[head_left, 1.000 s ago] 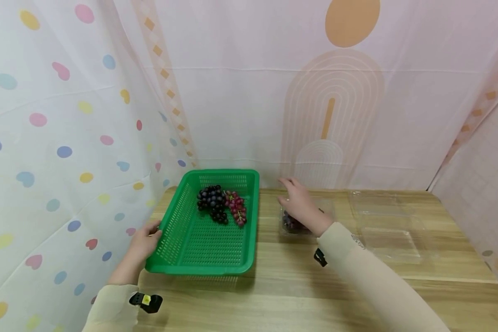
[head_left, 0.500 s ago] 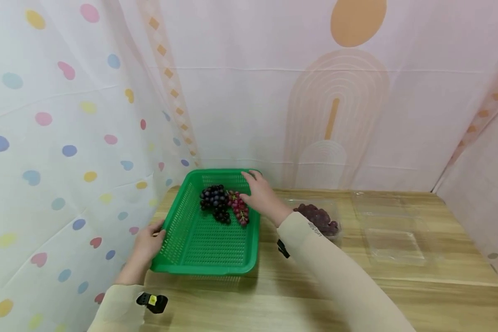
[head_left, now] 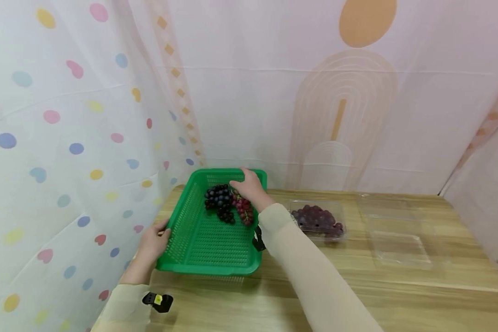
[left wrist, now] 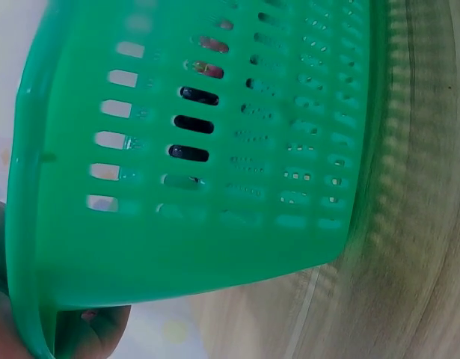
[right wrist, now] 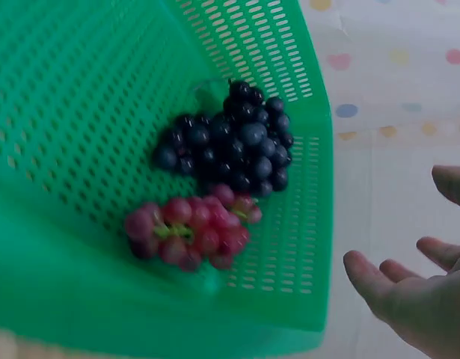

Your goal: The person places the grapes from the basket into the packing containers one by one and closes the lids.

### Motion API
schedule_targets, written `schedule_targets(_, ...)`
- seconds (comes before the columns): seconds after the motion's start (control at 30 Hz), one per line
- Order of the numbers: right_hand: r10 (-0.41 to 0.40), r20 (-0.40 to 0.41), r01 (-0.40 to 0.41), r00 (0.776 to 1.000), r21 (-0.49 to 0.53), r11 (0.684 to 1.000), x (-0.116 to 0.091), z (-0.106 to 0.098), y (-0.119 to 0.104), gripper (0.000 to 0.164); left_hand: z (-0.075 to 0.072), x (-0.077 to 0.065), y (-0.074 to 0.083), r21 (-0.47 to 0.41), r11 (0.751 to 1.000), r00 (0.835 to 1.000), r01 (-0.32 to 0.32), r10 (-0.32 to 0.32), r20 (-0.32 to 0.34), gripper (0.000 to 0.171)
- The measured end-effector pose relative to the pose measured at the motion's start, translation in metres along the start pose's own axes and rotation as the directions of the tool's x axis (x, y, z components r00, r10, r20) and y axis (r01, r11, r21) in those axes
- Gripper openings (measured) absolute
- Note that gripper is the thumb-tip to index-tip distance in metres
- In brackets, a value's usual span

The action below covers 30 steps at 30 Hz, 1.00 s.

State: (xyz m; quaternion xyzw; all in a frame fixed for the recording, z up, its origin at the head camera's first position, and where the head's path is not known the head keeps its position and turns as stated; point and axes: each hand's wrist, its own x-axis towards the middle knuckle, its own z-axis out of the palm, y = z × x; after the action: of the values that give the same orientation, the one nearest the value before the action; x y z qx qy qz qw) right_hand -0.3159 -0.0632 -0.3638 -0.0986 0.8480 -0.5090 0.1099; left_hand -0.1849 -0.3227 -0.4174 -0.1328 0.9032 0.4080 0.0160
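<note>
A green plastic basket (head_left: 207, 269) with slotted walls stands on the table. My left hand (head_left: 152, 244) grips its rim on the left side; the left wrist view shows fingers (left wrist: 102, 333) under that rim. Inside lie a bunch of dark grapes (head_left: 218, 198) and, touching it, a smaller bunch of red grapes (head_left: 245, 212). My right hand (head_left: 251, 188) hovers over the basket's far right part, above the red grapes. Its fingers (right wrist: 364, 277) are spread, holding nothing, and in the right wrist view they appear apart from the grapes.
Right of the basket, a clear plastic box (head_left: 299, 233) holds purple grapes (head_left: 317, 219). Farther right lies another clear plastic container (head_left: 402, 246), its lid part folded back. A patterned curtain (head_left: 249, 92) rises behind the wooden table (head_left: 249, 309).
My right hand has moved left from above the box of purple grapes to over the basket, uncovering that box. My left hand keeps its grip on the rim. The view has turned slightly left.
</note>
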Motion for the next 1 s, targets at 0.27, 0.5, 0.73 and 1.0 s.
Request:
schedule_targets(0.27, 0.241, 0.024, -0.236, 0.970, 0.324, 0.916, -0.001, 0.011, 0.011, 0.064, 0.001, -0.003, 0.005, 0.029, 0.999, 1.000, -0.019, 0.019, -0.008, 0.048)
schedule_targets(0.5, 0.288, 0.037, -0.280, 0.957, 0.373, 0.885, 0.000, 0.022, 0.027, 0.066, 0.005, -0.002, 0.007, 0.016, 1.000, 1.000, -0.012, 0.012, 0.004, 0.049)
schedule_targets(0.73, 0.329, 0.086, -0.336, 0.940, 0.383, 0.860, 0.001, 0.037, 0.041, 0.066, 0.004, -0.003, 0.007, -0.014, 1.000, 1.000, -0.002, 0.002, 0.021, 0.049)
schedule_targets(1.0, 0.304, 0.080, -0.313, 0.949, 0.327, 0.892, 0.004, 0.050, 0.045, 0.067, 0.003, -0.004, 0.003, -0.029, 1.000, 1.000, 0.000, 0.000, -0.007, 0.048)
